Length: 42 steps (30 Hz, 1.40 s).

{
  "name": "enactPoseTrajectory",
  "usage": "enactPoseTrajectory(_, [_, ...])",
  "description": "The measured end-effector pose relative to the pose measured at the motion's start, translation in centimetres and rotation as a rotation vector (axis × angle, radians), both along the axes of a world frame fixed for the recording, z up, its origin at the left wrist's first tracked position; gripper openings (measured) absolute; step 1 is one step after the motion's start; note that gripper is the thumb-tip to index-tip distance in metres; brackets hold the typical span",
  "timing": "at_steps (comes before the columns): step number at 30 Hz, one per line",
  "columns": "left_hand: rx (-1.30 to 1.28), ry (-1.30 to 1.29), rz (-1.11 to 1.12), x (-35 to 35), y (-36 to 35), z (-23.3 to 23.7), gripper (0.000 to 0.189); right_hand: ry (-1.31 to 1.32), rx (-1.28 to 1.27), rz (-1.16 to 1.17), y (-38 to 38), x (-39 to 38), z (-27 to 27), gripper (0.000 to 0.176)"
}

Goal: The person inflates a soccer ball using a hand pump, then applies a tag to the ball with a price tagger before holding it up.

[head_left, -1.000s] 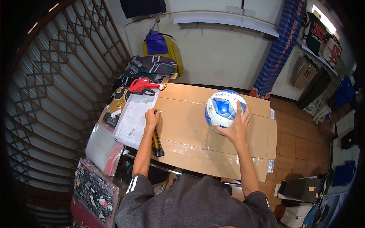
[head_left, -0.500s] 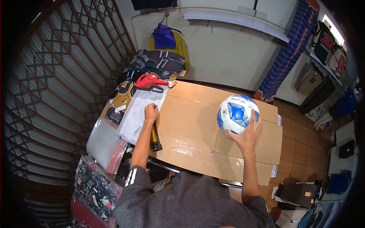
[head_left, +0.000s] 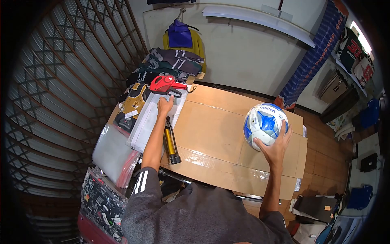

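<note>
My right hand [head_left: 277, 147] grips the lower right side of a white and blue ball [head_left: 266, 124] at the right part of the cardboard-covered table [head_left: 211, 126]. Thumb and fingers are spread around its surface. My left hand [head_left: 165, 105] is over a white plastic-wrapped package [head_left: 142, 130], just below the black handle of a red tool [head_left: 163, 84]. Its fingers are curled; whatever they may hold is too small to make out. A yellow and black hand pump [head_left: 171, 144] lies beside my left forearm.
Folded dark clothes [head_left: 174, 61] are piled at the table's back left. Near them lie a yellow and black packaged item [head_left: 133, 103] and clear plastic bags [head_left: 111, 150]. A white shelf [head_left: 260, 24] is on the wall, and a blue wrapped column [head_left: 310, 57] stands back right.
My left hand has moved up along the package, closer to the red tool, and more of the pump shows. The ball and my right hand have shifted slightly right. The view has shifted a little.
</note>
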State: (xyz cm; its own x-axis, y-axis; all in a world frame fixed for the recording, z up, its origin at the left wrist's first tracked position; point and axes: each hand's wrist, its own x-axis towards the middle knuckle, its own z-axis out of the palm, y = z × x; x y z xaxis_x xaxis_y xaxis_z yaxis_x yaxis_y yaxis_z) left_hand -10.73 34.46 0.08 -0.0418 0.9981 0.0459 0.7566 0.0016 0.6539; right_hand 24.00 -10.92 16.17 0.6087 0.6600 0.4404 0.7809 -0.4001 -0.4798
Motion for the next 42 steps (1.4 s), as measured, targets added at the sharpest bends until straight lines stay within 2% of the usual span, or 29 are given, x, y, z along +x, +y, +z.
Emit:
enactPoseTrajectory(3, [-0.109,0.011,0.146,1.6,2.4,0.2,0.087,-0.005,-0.002,-0.013,0.3,-0.2,0.3,0.135])
enactPoseTrajectory(7, [-0.173,0.062,0.101,2.0,4.0,0.8,0.081,-0.014,-0.002,-0.035,0.0,-0.7,0.7,0.133])
enactPoseTrajectory(8, [-0.178,0.026,0.141,2.2,4.2,0.8,0.065,-0.005,0.003,-0.038,-0.2,-0.9,0.9,0.132])
enactPoseTrajectory(11, [-0.288,-0.131,0.152,1.9,6.1,-0.1,0.049,0.016,0.041,-0.035,-0.6,-1.2,1.1,0.128])
enactPoseTrajectory(15, [-0.254,-0.305,0.12,0.6,7.6,-3.0,0.037,0.063,0.139,0.005,-1.4,-2.1,1.9,0.119])
enactPoseTrajectory(16, [-0.253,-0.492,0.122,0.5,6.1,-1.6,0.026,0.053,0.17,0.011,-1.5,-2.5,2.1,0.116])
enactPoseTrajectory(20, [-0.214,-0.613,0.096,-1.7,5.1,-1.9,0.014,-0.031,0.268,0.05,-1.5,-4.9,2.8,0.103])
enactPoseTrajectory(24, [-0.214,-0.674,-0.08,-3.6,2.1,-1.5,0.014,-0.162,0.323,0.158,-0.3,-8.0,3.9,0.091])
enactPoseTrajectory(28, [-0.138,-0.684,-0.23,-3.3,-4.4,2.6,0.011,0.113,0.291,0.374,2.0,-10.5,3.1,0.074])
enactPoseTrajectory(30, [-0.095,-0.749,-0.339,-2.4,-7.7,3.8,0.016,0.392,0.178,0.451,3.4,-11.0,2.2,0.071])
enactPoseTrajectory(31, [-0.097,-0.721,-0.357,-1.6,-10.3,5.8,0.017,0.528,0.121,0.485,4.1,-11.1,1.8,0.07])
enactPoseTrajectory(32, [-0.124,-0.746,-0.401,-1.0,-12.2,7.0,0.018,0.603,0.096,0.522,4.9,-11.3,1.4,0.064])
enactPoseTrajectory(35, [-0.135,-0.776,-0.519,1.2,-17.3,7.4,0.019,0.953,0.111,0.614,6.7,-11.2,-1.5,0.059])
enactPoseTrajectory(38, [-0.238,-0.902,-0.609,3.8,-23.5,9.5,0.035,1.273,0.018,0.694,6.9,-11.0,-0.7,0.053])
enactPoseTrajectory(41, [-0.379,-0.961,-0.701,5.8,-29.0,12.1,0.038,1.22,-0.186,0.664,5.5,-10.0,0.4,0.047])
enactPoseTrajectory(42, [-0.386,-0.95,-0.731,6.4,-30.4,12.8,0.037,1.231,-0.206,0.602,4.7,-10.1,1.6,0.035])
